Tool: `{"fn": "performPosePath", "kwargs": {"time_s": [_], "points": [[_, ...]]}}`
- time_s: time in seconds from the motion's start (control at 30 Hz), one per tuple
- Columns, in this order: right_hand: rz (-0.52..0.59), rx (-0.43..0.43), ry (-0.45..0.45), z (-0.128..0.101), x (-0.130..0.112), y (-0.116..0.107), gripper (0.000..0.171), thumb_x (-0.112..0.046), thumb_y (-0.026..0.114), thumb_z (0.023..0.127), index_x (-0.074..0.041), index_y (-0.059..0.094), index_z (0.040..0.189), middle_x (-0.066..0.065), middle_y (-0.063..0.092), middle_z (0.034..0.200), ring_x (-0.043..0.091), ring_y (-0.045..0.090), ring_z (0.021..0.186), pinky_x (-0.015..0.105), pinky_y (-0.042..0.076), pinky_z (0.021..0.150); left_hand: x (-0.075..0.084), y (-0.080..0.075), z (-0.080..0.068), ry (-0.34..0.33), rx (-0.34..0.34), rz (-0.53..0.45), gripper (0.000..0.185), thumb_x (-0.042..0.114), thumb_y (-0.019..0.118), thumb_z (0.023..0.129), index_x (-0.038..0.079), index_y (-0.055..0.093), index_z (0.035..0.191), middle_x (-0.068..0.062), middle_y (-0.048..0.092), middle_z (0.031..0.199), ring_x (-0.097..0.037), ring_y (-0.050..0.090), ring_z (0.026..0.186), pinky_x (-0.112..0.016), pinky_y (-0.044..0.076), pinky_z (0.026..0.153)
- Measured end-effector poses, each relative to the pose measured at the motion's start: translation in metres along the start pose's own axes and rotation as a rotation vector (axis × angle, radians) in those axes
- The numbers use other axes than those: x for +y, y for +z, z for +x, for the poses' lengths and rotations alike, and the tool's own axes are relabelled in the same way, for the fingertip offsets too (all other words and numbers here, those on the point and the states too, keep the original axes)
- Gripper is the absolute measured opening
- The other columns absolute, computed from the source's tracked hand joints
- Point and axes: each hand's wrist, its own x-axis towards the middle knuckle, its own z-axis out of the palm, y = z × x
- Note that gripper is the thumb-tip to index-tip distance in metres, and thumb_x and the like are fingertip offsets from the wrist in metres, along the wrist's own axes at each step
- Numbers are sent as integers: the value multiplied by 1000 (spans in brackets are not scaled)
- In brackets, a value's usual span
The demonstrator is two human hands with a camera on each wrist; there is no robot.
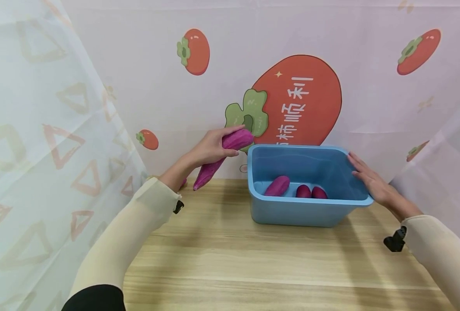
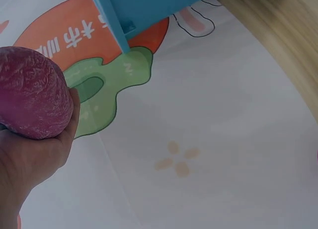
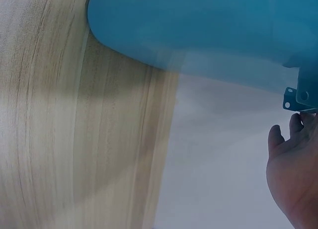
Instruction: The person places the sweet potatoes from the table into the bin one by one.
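Note:
My left hand (image 1: 208, 149) grips a long purple sweet potato (image 1: 237, 139) in the air, to the left of a blue plastic bin (image 1: 292, 212). The sweet potato tilts, its narrow end pointing down and left. In the left wrist view its thick rounded end (image 2: 35, 95) shows above the palm. Inside the bin lie more sweet potatoes, one (image 1: 278, 185) at the left and two (image 1: 303, 191) partly hidden by the front wall. My right hand (image 1: 373, 183) touches the bin's right rim with its fingers extended; the right wrist view shows the fingertips (image 3: 276, 134) close below the rim.
A small purple piece (image 1: 183, 183) shows behind my left wrist, mostly hidden. The bin stands on a wood-grain table (image 1: 253, 268) near its back edge. White cloth printed with persimmons (image 1: 370, 108) hangs behind, and more cloth hangs at both sides.

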Motion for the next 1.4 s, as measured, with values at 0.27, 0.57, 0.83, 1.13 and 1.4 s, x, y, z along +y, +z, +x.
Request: {"fn": "performPosePath", "kwargs": {"time_s": [0.27, 0.57, 0.83, 1.13, 1.4], "points": [[-1, 4, -2, -1, 0, 0, 61, -22, 28, 116, -1, 5, 168, 23, -6, 176, 59, -8, 156, 89, -2, 109, 7, 6, 10, 5, -13, -21, 78, 15, 82, 92, 26, 47, 161, -13, 63, 131, -28, 57, 110, -38, 58, 80], [2, 4, -1, -1, 1, 0, 60, -22, 27, 116, -1, 5, 168, 23, -7, 176, 60, -7, 156, 89, -1, 108, 17, 14, 27, 44, -30, -15, 79, 14, 82, 91, 20, 47, 162, -13, 63, 132, -28, 57, 111, -37, 58, 81], [4, -1, 3, -2, 0, 0, 60, -23, 27, 116, -2, 5, 168, 23, -7, 176, 60, -8, 155, 90, -1, 108, 26, 24, 38, 61, -42, -20, 80, 14, 82, 91, 18, 46, 162, -14, 62, 133, -28, 56, 113, -36, 60, 82], [17, 1, 7, -1, -1, 0, 60, -22, 27, 116, -4, 4, 168, 22, -8, 176, 59, -9, 156, 90, -1, 107, 36, 39, 51, 79, -53, 4, 82, 19, 83, 91, 21, 44, 163, -10, 60, 145, -25, 56, 121, -37, 57, 92], [21, 4, 5, 0, 1, 1, 60, -22, 26, 116, -5, 5, 169, 21, -8, 176, 59, -9, 156, 90, 0, 107, 41, 52, 61, 110, -52, -28, 82, 18, 84, 91, 19, 44, 163, -10, 61, 140, -23, 55, 120, -34, 56, 91]]}}
